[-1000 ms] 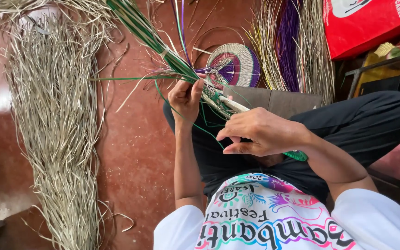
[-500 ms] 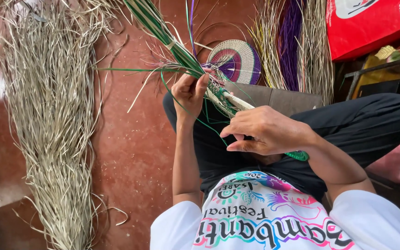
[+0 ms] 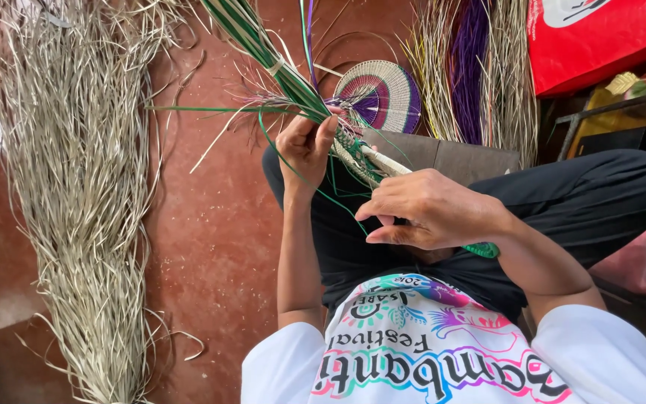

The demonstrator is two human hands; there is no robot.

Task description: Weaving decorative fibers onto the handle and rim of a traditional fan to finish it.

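Person sits on a red-brown floor (image 3: 211, 247), legs in dark trousers, white printed shirt at bottom of view.

Left hand (image 3: 306, 146): raised, fingers pinched shut around green strips (image 3: 259, 41) where they meet a woven piece (image 3: 353, 153). The strips run up and left from the pinch to the top edge, bound by 1 pale tie partway along. Loose green strands trail down and left from the pinch.

Right hand (image 3: 428, 209): lower, over the lap, fingers curled narrow with thumb and forefinger closed near the lower end of the woven piece. Contact point hidden under the fingers; cannot tell exactly what is pinched. A green band (image 3: 481, 250) shows at the wrist.

Woven piece: pale and green, slanting between the 2 hands, just above the thighs.

Around: long heap of dry straw (image 3: 76, 187) on the floor, well apart to the person's left. A round woven fan (image 3: 383, 93) with purple rings lies just beyond the hands. Purple and pale fibres (image 3: 472, 67) lie beside it. Red bag (image 3: 600, 37) at top corner.
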